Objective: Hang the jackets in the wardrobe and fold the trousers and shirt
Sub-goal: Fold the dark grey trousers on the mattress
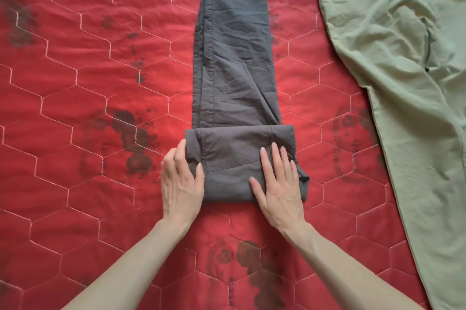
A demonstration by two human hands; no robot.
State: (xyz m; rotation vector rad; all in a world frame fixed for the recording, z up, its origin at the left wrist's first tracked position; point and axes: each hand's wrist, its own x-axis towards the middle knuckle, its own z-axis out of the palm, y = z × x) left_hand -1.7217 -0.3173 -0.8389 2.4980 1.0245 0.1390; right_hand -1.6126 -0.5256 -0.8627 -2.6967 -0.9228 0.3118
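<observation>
My right hand (278, 183) lies spread flat on the folded end of the grey trousers (234, 62), pinning the fold, while my left hand (180, 181) cups its side edge to square it. Beyond my grip the legs stretch away over the red quilt (75, 82); a green garment (398, 57) lies off right.

Left hand (180, 184) & right hand (278, 187) bare, forearms sleeveless (no rings, watch).

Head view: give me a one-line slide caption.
Both hands, left and right, press the folded end of dark grey trousers on a red quilt, green garment alongside.
</observation>
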